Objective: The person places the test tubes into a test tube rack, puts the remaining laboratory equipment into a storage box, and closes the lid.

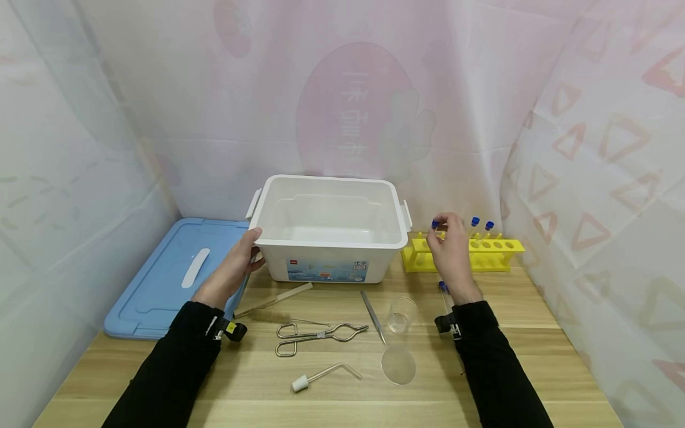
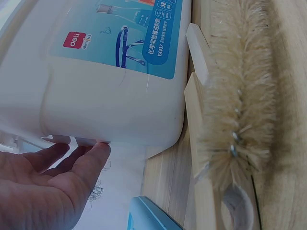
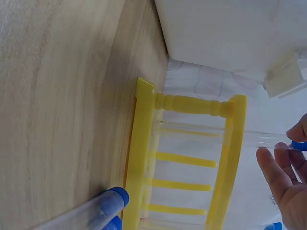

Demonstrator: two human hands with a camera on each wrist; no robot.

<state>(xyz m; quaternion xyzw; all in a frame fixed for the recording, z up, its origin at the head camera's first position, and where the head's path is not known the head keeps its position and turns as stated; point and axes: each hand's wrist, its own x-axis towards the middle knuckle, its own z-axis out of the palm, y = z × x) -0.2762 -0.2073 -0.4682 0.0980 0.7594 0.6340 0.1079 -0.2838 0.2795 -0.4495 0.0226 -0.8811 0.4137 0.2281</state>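
My left hand (image 1: 232, 270) touches the left end of a white plastic box (image 1: 321, 252) near its front corner; in the left wrist view its fingers reach against the box wall. With thumb and fingertips, my right hand (image 1: 452, 252) pinches a clear test tube (image 3: 261, 139) just below its blue cap. That tube stands in the end hole of a yellow test tube rack (image 1: 489, 263), nearest the box. Two more blue-capped tubes (image 1: 474, 221) stand farther right in the rack. Blue-capped tubes (image 3: 103, 208) also lie on the table before it, partly hidden by my right arm.
A blue lid (image 1: 160, 267) lies left of the box. In front are a bristle brush (image 1: 270, 316), a wooden clamp (image 1: 289, 292), metal crucible tongs (image 1: 321, 334), tweezers (image 1: 373, 316), a beaker (image 1: 401, 315), a round glass disc (image 1: 398, 365) and a bent glass tube with white stopper (image 1: 301, 383).
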